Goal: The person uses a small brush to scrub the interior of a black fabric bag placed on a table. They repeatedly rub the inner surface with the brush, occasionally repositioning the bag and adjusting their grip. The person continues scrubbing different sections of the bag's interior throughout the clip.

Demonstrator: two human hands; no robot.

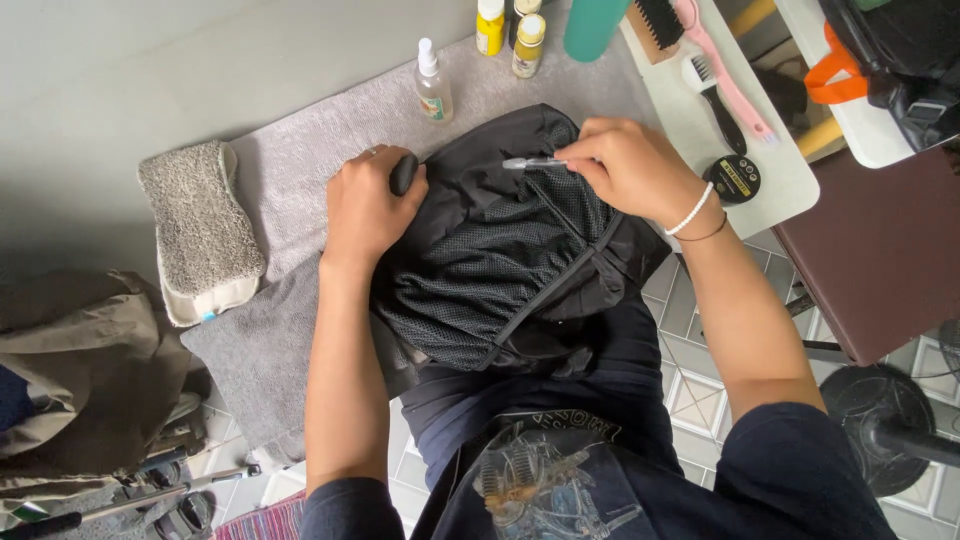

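While two hands [490, 185] grip one black bag [510, 250], three bottles [510, 30] stand.

Bag [500, 250] on towel [300, 150], bottles [433, 85] behind.

A grey towel [300, 160] covers the counter [120, 70], with a beige scrubbing pad [198, 228] lying at its left edge and a small clear spray bottle [433, 85] standing near the top centre. Along the top of the frame stand two yellow bottles [490, 27] and a teal cup [592, 25], while a pink-handled brush [725, 70], a black brush [715, 100] and a round black tin [738, 178] rest on a white board [770, 190] to the right. A brown stool [880, 250] sits at the right edge, and a tan bag [70, 370] lies at the lower left.
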